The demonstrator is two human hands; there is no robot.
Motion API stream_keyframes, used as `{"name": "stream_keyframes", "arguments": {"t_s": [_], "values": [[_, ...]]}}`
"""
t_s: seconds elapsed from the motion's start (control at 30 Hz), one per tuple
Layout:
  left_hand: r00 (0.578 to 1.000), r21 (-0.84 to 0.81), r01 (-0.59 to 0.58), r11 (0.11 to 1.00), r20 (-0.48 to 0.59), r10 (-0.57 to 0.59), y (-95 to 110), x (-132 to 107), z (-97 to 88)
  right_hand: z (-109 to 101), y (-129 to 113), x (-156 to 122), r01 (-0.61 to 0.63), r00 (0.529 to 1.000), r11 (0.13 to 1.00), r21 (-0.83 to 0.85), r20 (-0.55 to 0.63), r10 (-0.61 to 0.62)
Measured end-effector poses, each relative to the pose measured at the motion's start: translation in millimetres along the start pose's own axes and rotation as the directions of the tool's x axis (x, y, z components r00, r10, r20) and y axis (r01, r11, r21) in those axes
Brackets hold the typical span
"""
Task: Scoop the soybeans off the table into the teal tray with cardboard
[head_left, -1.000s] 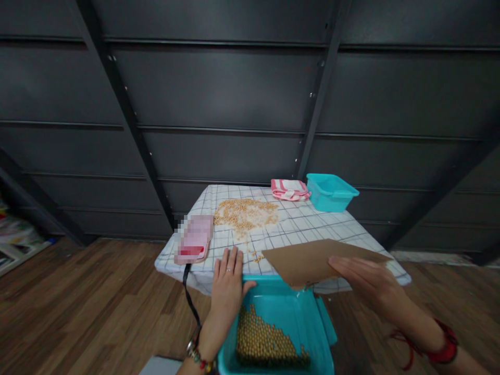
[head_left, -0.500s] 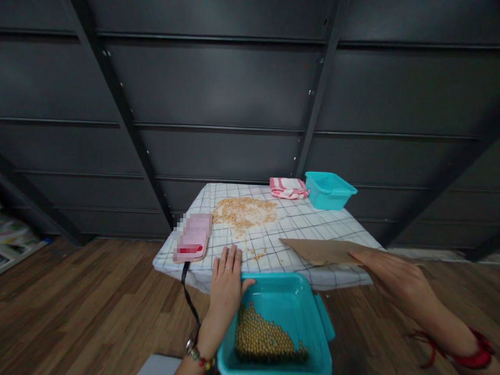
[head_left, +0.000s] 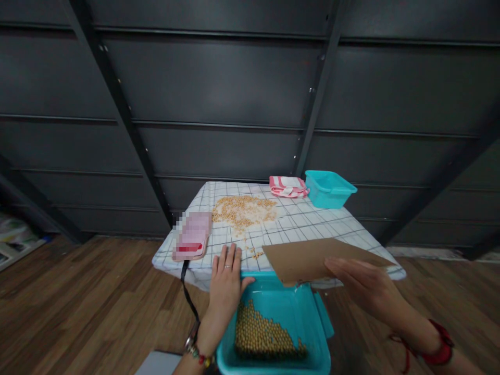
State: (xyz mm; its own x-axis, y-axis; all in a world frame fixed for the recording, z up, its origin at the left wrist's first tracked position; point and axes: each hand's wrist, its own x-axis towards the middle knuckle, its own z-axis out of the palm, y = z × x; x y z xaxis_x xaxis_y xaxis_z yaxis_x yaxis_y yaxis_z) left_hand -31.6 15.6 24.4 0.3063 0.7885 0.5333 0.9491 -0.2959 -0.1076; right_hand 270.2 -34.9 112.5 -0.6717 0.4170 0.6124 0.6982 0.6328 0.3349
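Note:
My left hand (head_left: 226, 284) rests on the near left rim of a teal bin (head_left: 312, 312), fingers flat on the checked tablecloth (head_left: 312, 224) and thumb over the rim. The bin sits below the table's front edge and holds a heap of yellow beans (head_left: 263, 338). My right hand (head_left: 363, 284) grips a brown cardboard sheet (head_left: 308, 258), tilted with its low corner over the bin's far rim. More beans (head_left: 244, 211) lie scattered on the cloth further back, with a few loose ones (head_left: 255, 254) near my left fingers.
A pink case (head_left: 192, 237) with a black strap lies at the table's left edge. A pink striped cloth (head_left: 288, 186) and a smaller teal bin (head_left: 329, 189) stand at the far right. Dark metal wall panels rise behind; wooden floor surrounds the table.
The cardboard went out to the right and nearly flat half a second ago, and is now back tilted over the bin. My left hand has stayed on the rim.

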Motion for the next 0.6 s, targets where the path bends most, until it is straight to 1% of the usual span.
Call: {"name": "stream_keyframes", "arguments": {"t_s": [0.1,0.2,0.33,0.43,0.6], "values": [[1.0,-0.019,0.001,1.0,0.008,-0.001,-1,-1,0.9,-9,-6,1,0.02,1.0,0.999,0.038,-0.008,-0.02],[1.0,-0.041,0.009,0.999,0.019,-0.008,-2,-2,3.0,-17,-12,1,0.013,1.0,0.998,0.055,0.017,-0.014],[1.0,-0.057,0.019,0.998,0.012,-0.018,-2,-3,4.7,-25,-19,-6,0.031,0.999,0.994,0.108,0.033,-0.035],[1.0,-0.052,0.019,0.998,0.009,-0.018,-1,-2,4.5,-31,-21,-9,0.033,0.999,0.994,0.102,0.039,-0.038],[1.0,-0.035,0.018,0.999,-0.006,-0.018,1,-2,5.3,-42,-24,-3,0.076,0.996,0.991,0.106,0.033,-0.08]]}}
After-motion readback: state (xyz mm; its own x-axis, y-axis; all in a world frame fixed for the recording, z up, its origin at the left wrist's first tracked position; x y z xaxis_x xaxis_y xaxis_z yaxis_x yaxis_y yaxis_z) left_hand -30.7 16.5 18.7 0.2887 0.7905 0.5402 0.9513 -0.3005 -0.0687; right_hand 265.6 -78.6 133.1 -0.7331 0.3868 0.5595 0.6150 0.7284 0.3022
